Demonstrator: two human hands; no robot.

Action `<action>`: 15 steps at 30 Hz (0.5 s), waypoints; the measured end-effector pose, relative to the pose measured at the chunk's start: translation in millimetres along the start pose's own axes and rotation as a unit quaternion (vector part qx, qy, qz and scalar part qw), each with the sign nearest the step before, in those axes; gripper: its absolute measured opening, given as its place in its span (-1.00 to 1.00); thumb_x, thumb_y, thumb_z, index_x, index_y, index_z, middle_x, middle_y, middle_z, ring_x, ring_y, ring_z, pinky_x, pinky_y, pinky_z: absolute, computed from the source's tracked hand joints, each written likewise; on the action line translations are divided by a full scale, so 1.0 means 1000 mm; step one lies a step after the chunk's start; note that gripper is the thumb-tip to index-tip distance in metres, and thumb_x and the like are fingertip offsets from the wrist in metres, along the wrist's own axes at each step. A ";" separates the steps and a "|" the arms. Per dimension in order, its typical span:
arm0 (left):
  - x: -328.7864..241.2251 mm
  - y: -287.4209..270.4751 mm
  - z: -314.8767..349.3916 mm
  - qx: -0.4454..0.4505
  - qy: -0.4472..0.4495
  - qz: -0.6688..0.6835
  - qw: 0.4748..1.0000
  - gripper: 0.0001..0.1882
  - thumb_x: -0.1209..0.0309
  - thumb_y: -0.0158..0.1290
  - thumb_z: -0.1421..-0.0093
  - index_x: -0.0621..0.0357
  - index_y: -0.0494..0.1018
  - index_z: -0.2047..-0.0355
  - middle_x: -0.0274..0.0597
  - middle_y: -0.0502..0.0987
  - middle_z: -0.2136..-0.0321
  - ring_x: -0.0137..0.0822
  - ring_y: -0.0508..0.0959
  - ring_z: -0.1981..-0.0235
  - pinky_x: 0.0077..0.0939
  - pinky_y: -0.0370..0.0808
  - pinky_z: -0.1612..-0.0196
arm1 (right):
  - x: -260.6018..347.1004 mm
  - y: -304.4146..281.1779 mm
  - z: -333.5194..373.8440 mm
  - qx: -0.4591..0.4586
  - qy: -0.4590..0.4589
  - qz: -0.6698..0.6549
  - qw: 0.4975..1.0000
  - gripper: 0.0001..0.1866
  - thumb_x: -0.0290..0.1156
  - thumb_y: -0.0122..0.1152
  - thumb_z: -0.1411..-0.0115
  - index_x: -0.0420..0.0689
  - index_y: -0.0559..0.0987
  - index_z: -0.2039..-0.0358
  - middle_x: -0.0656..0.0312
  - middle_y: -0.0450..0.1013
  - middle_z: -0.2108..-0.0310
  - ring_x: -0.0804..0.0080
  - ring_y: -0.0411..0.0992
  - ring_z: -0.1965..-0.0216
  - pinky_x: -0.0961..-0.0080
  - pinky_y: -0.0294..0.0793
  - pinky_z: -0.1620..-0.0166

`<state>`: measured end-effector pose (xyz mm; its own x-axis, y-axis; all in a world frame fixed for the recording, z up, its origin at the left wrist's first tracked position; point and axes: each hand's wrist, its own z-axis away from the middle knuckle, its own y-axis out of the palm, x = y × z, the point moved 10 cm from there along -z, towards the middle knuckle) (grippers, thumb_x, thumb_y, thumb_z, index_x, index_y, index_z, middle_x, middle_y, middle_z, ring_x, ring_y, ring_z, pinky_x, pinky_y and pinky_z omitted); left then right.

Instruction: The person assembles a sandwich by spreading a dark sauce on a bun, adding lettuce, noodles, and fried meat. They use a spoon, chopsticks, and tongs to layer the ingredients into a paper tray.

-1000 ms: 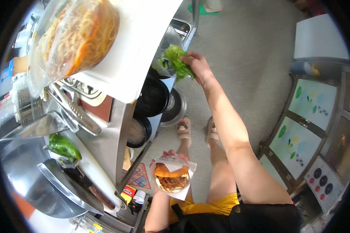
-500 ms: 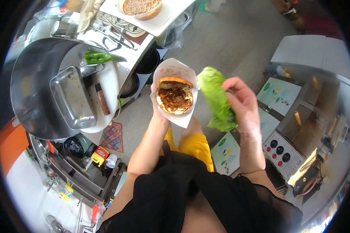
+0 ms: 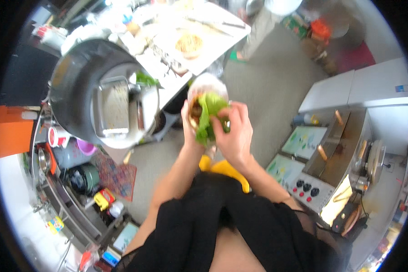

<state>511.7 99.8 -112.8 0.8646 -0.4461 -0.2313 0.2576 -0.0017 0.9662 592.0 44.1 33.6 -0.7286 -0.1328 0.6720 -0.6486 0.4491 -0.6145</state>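
Note:
In front of my body, my left hand (image 3: 190, 131) holds a filled flatbread (image 3: 194, 109) in a white paper wrapper (image 3: 208, 84). Dark brown filling shows in its opening on the left side. A green lettuce leaf (image 3: 208, 113) lies over the opening and covers most of the filling. My right hand (image 3: 237, 131) pinches the leaf's right side, fingers closed against it, close beside the wrapper. The lower part of the wrapper is hidden behind the leaf and my hands.
A big dark metal pan (image 3: 75, 86) at the left holds a white board, a metal tray (image 3: 115, 106) and a green pepper (image 3: 145, 79). A white counter with a round flatbread (image 3: 189, 44) stands ahead. A cooker with knobs (image 3: 307, 187) is at the right. Someone's leg (image 3: 258, 31) shows beyond the counter.
My right hand has moved left, bringing the lettuce leaf from beside the wrapper onto the flatbread's opening. My left hand still holds the wrapper. The whole view has shifted.

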 end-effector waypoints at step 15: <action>-0.089 0.030 0.043 -0.045 0.081 -0.028 0.995 -0.40 -0.03 -0.42 -0.36 0.04 0.22 -0.24 -0.11 0.37 -0.15 -0.12 0.39 -0.14 -0.17 0.31 -0.22 | 0.119 0.038 -0.009 0.118 -0.145 0.057 0.981 -0.89 -0.56 0.14 0.02 -0.20 0.48 0.41 0.07 0.38 0.38 0.06 0.44 0.38 0.19 0.46 0.31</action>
<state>423.5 101.1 -58.6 0.9041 -0.2983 -0.3059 0.3381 0.0617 0.9391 482.5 53.2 94.6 -0.8091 -0.3541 0.4690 -0.5674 0.2631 -0.7803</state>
